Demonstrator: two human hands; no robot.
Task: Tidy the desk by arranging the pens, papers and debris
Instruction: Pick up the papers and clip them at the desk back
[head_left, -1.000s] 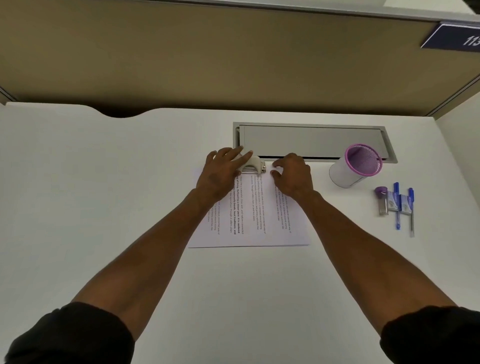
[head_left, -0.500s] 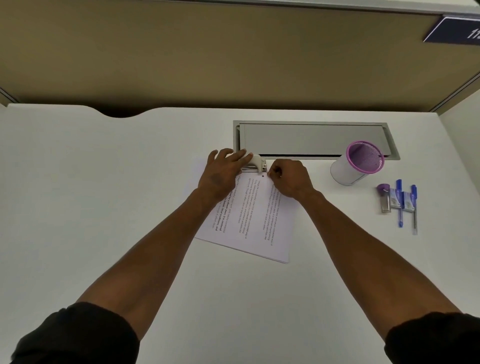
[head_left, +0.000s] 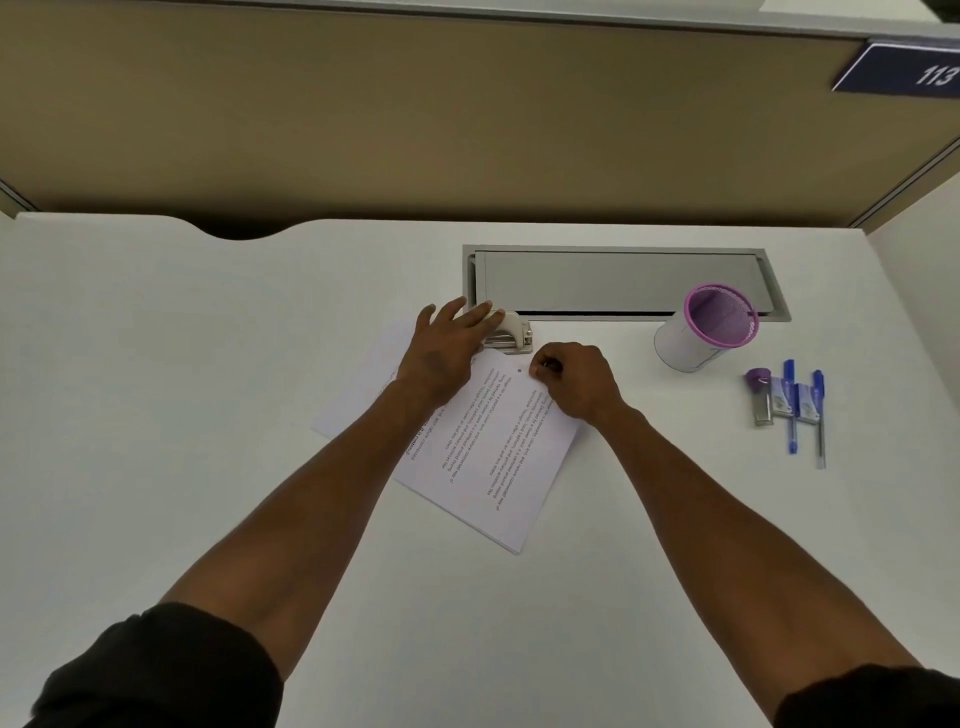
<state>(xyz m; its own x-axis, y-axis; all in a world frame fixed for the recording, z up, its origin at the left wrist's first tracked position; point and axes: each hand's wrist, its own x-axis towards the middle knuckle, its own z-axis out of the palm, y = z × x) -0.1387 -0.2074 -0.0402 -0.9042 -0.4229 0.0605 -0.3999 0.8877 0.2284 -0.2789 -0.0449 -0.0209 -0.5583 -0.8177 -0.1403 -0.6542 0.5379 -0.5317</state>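
Observation:
A stack of printed papers lies askew on the white desk, its far edge under a small white hole punch. A punched hole shows near that edge. My left hand rests flat on the punch and the papers, fingers straight. My right hand pinches the papers' far right corner with curled fingers. A purple-rimmed mesh pen cup stands to the right. Two blue pens lie further right beside a purple-topped stapler.
A grey cable hatch is set into the desk behind the punch. A tan partition closes off the back, with a blue sign reading 113 at the top right.
The papers have turned from square to askew, their near end swinging right. My right hand has drawn back a little toward me on the far right corner. The left hand stays on the punch.

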